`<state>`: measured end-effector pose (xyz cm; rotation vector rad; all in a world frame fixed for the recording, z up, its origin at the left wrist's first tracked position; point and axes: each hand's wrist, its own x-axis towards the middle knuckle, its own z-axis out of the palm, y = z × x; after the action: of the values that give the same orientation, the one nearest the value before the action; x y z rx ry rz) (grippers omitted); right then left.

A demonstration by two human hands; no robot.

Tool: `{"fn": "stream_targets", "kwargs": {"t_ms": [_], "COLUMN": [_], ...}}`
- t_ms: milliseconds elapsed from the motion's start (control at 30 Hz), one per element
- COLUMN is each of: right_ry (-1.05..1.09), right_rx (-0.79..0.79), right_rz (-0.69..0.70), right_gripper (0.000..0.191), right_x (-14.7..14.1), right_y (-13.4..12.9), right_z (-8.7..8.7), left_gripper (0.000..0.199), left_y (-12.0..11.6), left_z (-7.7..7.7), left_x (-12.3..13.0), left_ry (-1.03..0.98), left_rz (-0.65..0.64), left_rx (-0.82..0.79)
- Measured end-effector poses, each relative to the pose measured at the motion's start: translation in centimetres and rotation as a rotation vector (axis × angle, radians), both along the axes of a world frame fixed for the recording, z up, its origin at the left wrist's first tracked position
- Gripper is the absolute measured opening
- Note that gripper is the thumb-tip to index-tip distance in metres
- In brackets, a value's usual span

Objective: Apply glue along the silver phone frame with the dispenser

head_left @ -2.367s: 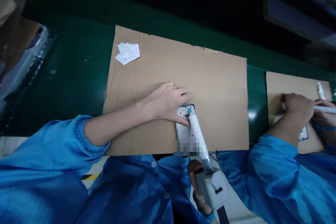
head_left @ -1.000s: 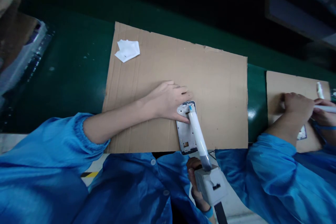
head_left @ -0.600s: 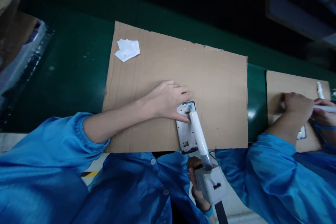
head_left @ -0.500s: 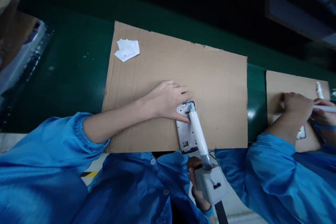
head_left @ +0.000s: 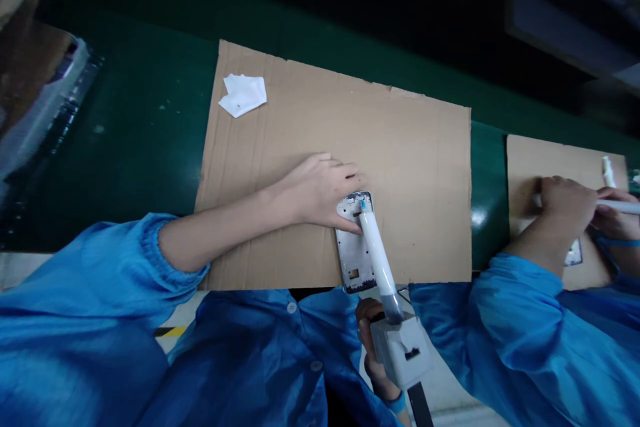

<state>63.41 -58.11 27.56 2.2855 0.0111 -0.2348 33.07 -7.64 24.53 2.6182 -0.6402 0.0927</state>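
A phone frame (head_left: 354,255), a silvery plate with cutouts and a dark rim, lies at the front edge of a cardboard sheet (head_left: 295,127). My left hand (head_left: 327,190) holds its upper left end, thumb over the face and fingers curled past the top edge. In my right hand (head_left: 373,340) is a dispensing gun (head_left: 403,350), with a grey body, a black bar behind and a white tube in front. The tube slants across the frame, its blue tip near the frame's top end; whether it touches is unclear. The gun's body hides part of my right hand.
White crumpled paper (head_left: 244,95) lies on the cardboard's far left corner. At right, a co-worker's hands (head_left: 570,200) work over another cardboard sheet (head_left: 530,153) with a white tube and a frame. Plastic-wrapped material (head_left: 45,107) stands at the left on the green table (head_left: 145,107).
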Motion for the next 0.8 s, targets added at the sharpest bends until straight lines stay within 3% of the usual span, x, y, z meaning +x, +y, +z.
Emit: {"fn": "stream_targets", "kwargs": {"t_ms": [600, 800], "right_ry": [0.016, 0.001], "right_rx": [0.004, 0.038], "right_rz": [-0.019, 0.003], "right_gripper": [0.062, 0.06], "right_x": [-0.45, -0.03], "right_y": [0.93, 0.03], "right_z": [0.35, 0.12], "left_gripper": [0.069, 0.072], "left_y": [-0.02, 0.03], "left_z": [0.14, 0.22], "left_x": [0.12, 0.25], "left_ry": [0.028, 0.035], "left_rz": [0.002, 0.004], "left_rx": [0.009, 0.042]}}
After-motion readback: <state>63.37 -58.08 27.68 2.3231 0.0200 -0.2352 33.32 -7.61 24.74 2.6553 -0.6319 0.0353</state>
